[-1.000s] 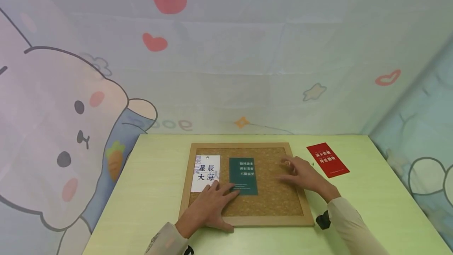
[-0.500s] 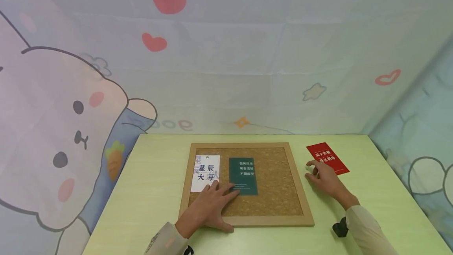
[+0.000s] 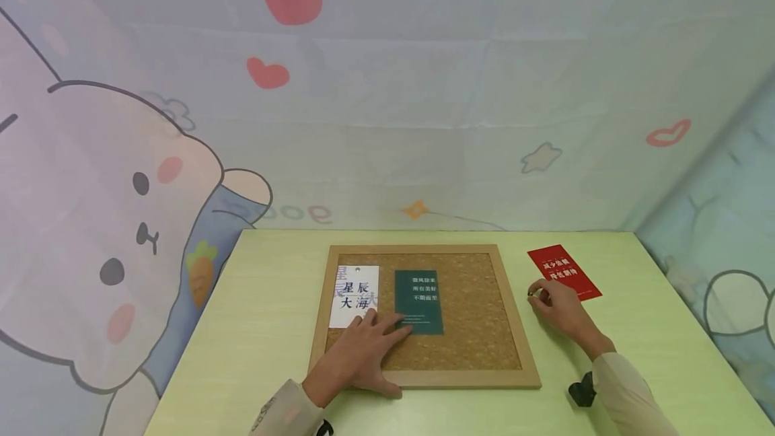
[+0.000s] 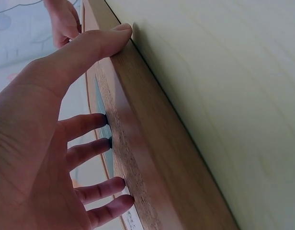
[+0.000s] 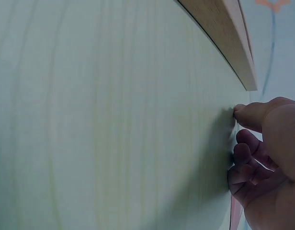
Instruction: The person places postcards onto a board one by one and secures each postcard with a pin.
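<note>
A wood-framed cork board [image 3: 472, 315] lies flat on the table. On its left half are a white card [image 3: 354, 295] with dark characters and a green card [image 3: 418, 288]. My left hand [image 3: 360, 355] rests on the board with spread fingers; some fingertips touch the green card's lower part and others reach the white card. In the left wrist view, its thumb [image 4: 102, 45] lies on the front frame edge. To the right of the board, my right hand [image 3: 560, 308] pinches a tiny pushpin [image 3: 530, 294] at the table surface, mostly hidden by the fingertips.
A red card [image 3: 563, 268] with white characters lies tilted on the pale table [image 3: 266, 301], just beyond my right hand, which covers its lower left edge. A printed cloth [image 3: 387, 120] hangs behind the table.
My right hand has moved from over the board's right side to the table beside the red card, and its fingertips have closed on the pushpin. The left hand stays in place.
</note>
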The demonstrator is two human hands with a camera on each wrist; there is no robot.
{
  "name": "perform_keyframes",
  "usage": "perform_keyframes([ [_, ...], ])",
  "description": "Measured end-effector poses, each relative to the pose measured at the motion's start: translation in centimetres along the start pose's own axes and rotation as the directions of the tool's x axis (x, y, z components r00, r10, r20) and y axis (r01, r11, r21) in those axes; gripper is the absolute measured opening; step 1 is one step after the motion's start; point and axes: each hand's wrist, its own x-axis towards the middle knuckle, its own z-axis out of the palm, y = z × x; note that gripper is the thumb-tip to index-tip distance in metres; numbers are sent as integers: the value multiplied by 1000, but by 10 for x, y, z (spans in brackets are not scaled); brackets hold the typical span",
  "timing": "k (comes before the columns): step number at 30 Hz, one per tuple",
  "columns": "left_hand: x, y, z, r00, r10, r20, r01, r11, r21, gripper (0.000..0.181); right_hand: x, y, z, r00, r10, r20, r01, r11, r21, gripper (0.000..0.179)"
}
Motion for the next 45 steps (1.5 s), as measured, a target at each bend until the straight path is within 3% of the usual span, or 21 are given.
perform_keyframes([
  [13, 0, 0, 1, 1000, -3, -11, 3, 999, 38, 104, -1, -1, -1, 999, -46, -26, 46, 999, -7, 9],
  [24, -1, 2, -2, 1000, -5, -10, 5, 999, 40, 104, 1, -11, -4, 999, -19, -37, 20, 999, 25, 7],
  [34, -1, 1, -1, 1000, -4, -14, 5, 1000, 23, 104, 20, -41, -6, 997, -64, -49, 66, 997, 47, 4],
  [45, -1, 0, 1, 1000, -11, 6, 11, 1000, 2, 105, 41, -76, 3, 996, -86, -4, 87, 992, 90, 8],
])
